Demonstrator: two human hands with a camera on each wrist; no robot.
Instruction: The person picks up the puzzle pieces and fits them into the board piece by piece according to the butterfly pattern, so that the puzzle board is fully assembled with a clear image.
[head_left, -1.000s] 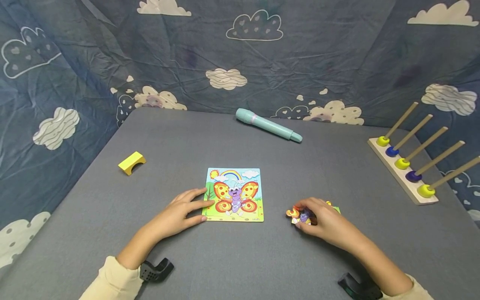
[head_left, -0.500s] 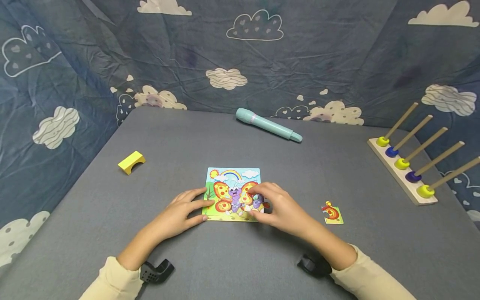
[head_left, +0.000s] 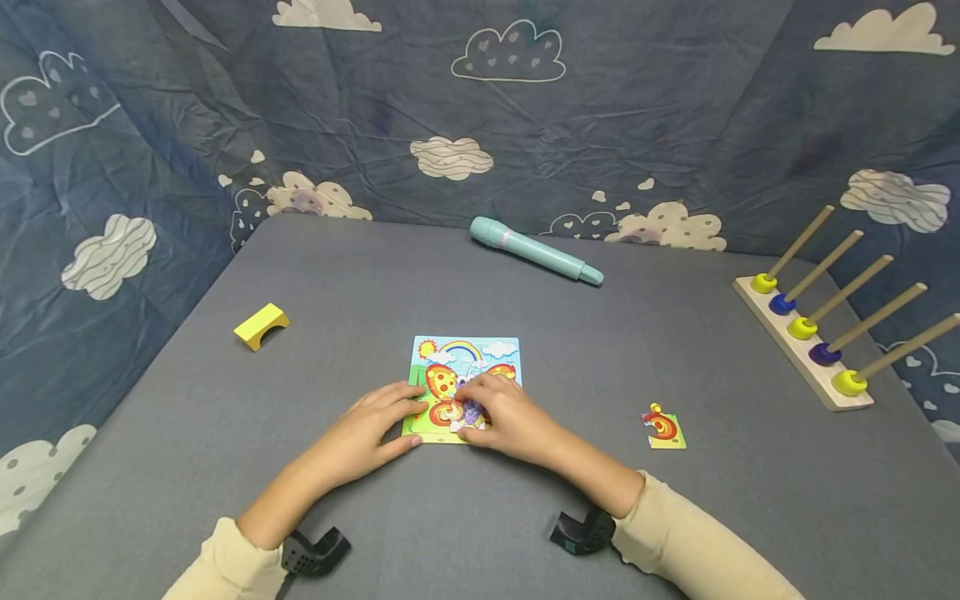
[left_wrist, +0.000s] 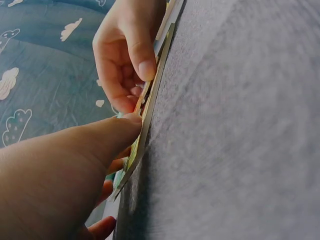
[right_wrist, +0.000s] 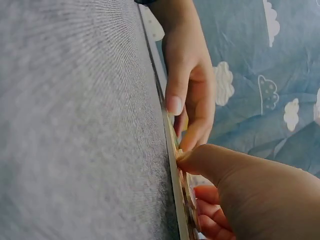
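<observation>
A square puzzle board (head_left: 498, 351) printed with a butterfly, a rainbow and a sun lies on the grey table. My left hand (head_left: 367, 427) rests at the board's left edge, fingertips on it and fingers mostly extended. Over the lower middle of the board, my right hand (head_left: 517, 423) pinches a puzzle piece (head_left: 472, 414) with a purple part on it. In the right wrist view, the right thumb (right_wrist: 197, 159) is close against the edge of the stacked board and piece. Much of the board's right half is hidden under the right hand.
Another puzzle piece (head_left: 666, 429), yellow-green with a red swirl, lies to the right. A yellow arch block (head_left: 262, 324) is at the left, a teal toy microphone (head_left: 536, 252) at the back. A wooden peg stand (head_left: 806, 343) with rings stands far right.
My right hand has picked up a purple puzzle piece at the right and carried it left onto the board, leaving the red-swirl piece behind. The left hand has barely shifted.
</observation>
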